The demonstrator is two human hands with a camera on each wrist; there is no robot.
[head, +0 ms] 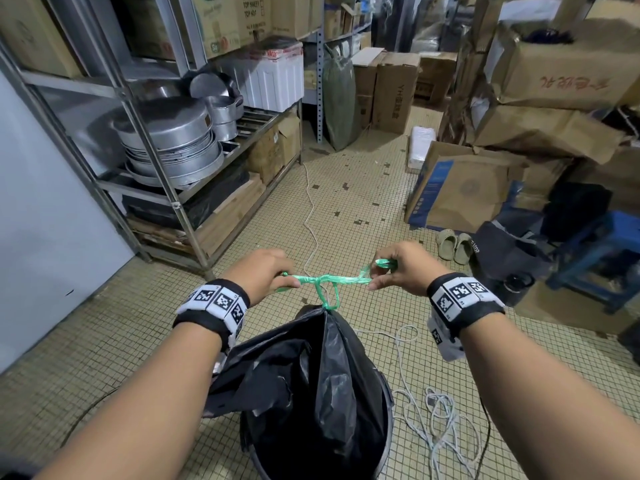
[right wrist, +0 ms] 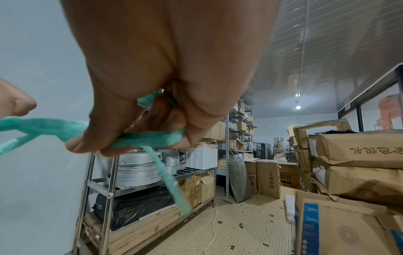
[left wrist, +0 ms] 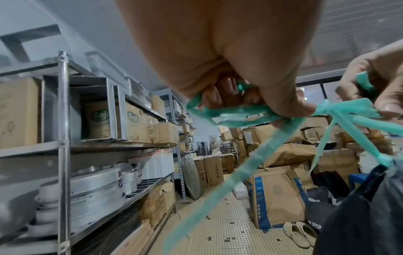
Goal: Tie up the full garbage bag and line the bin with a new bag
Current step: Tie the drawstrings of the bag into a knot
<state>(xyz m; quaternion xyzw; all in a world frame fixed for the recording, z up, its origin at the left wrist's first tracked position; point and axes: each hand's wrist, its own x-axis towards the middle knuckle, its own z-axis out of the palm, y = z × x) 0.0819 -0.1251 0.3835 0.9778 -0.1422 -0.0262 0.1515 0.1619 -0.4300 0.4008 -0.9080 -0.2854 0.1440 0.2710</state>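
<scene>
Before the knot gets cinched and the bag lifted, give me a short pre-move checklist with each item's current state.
1. Left hand grips one end of the green plastic drawstring: ok.
2. Right hand pinches the other end: ok.
3. Knot formed between the hands: ok.
4. Knot fully tight: cannot tell.
5. Black plastic garbage bag neck gathered under the drawstring: ok.
6. Bag out of the round black bin: not ok.

Left hand [head: 264, 274] and right hand [head: 401, 268] level, apart, fingers curled, forearms extended forward
</scene>
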